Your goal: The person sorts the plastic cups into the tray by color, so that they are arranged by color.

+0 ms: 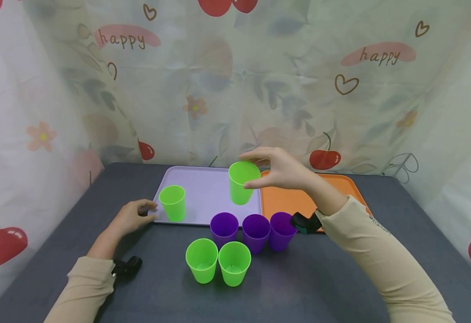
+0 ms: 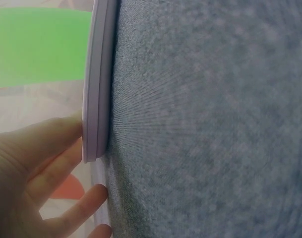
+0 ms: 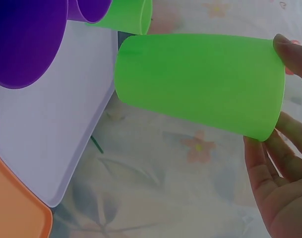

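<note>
We see 2 bare hands at work over a dark grey table [image 1: 158,291], seen from the wearer's side. The right hand [image 1: 273,168] holds a green cup [image 1: 239,190], its thumb on 1 side of the rim and its fingers on the other, pinching it. That cup is in the air, mouth upward, over the right end of the lilac tray [image 1: 207,195], near where this tray's right edge meets the orange tray [image 1: 288,202]. The left hand [image 1: 132,217] is at the lilac tray's left edge, near its front left corner; its thumb and fingers are spread apart, and we see at least 1 fingertip touching the rim. Just inside that corner, a standing cup [image 1: 173,204], also green, is upright on the lilac tray. On the table, 3 purple cups [image 1: 255,235] stand in a row by the front edges of the trays. Nearer to us, 2 front cups [image 1: 202,262], both green, stand upright side by side, mouths up. We see beige sleeves [image 1: 83,285] on both arms and a black wrist strap [image 1: 126,268] at the left wrist. Beyond the table's back edge hangs a pale cloth [image 1: 259,103] with cherries, flowers and the word "happy" printed 2 times.
</note>
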Demonstrator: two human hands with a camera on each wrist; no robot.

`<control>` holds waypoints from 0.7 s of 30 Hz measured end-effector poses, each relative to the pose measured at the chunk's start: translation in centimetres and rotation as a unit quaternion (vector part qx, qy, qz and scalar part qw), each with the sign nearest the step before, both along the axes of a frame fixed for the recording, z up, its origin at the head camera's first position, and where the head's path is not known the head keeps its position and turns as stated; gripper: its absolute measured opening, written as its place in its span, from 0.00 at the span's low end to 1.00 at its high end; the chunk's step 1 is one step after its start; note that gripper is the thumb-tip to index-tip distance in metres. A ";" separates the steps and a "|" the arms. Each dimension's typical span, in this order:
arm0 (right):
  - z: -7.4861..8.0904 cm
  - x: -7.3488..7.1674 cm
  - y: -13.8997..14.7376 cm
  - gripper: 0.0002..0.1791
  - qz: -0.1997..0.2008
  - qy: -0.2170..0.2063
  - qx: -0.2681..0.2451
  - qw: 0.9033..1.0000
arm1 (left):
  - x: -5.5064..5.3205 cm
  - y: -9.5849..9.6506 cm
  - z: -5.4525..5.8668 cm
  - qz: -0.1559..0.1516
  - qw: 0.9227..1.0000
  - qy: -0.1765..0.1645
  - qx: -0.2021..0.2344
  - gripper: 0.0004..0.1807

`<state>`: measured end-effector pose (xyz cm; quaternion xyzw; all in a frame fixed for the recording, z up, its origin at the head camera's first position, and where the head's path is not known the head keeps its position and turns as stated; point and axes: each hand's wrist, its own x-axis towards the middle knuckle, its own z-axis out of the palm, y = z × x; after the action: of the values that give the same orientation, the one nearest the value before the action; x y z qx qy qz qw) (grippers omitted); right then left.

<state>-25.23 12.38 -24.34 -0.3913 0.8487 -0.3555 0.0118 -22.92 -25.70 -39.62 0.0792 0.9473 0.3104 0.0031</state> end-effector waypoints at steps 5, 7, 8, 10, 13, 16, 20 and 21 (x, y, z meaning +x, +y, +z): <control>-0.5 -0.9 -0.8 0.33 0.004 -0.013 0.007 1.000 | 0.0 0.0 -0.1 0.002 1.000 -0.001 -0.001 0.20; -0.7 -1.3 -1.2 0.33 0.008 -0.015 0.013 1.000 | 0.0 0.1 0.0 0.003 1.000 -0.002 -0.003 0.19; -0.8 -1.5 -1.4 0.33 0.010 -0.016 0.015 1.000 | 0.0 0.1 0.0 0.004 1.000 -0.002 -0.003 0.19; -1.0 -1.8 -1.9 0.34 0.015 -0.017 0.022 1.000 | 0.0 0.1 0.0 0.005 1.000 -0.002 -0.005 0.19; -1.4 -2.1 -2.6 0.34 0.023 -0.022 0.032 0.999 | 0.1 0.2 0.1 0.006 1.000 -0.001 -0.005 0.19; -1.8 -2.5 -3.2 0.34 0.030 -0.025 0.044 0.998 | 0.2 0.2 0.2 0.004 1.000 -0.001 -0.005 0.19; -2.3 -3.0 -4.2 0.34 0.037 -0.022 0.060 0.997 | 0.3 0.3 0.4 0.004 1.000 -0.001 -0.006 0.20; -2.5 -3.2 -4.4 0.34 0.039 -0.022 0.063 0.997 | 0.3 0.3 0.4 0.005 1.000 -0.001 -0.006 0.20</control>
<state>-28.38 7.97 -26.79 -0.4148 0.8531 -0.3087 0.0692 -22.58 -25.39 -39.22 0.0742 0.9495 0.3050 0.0025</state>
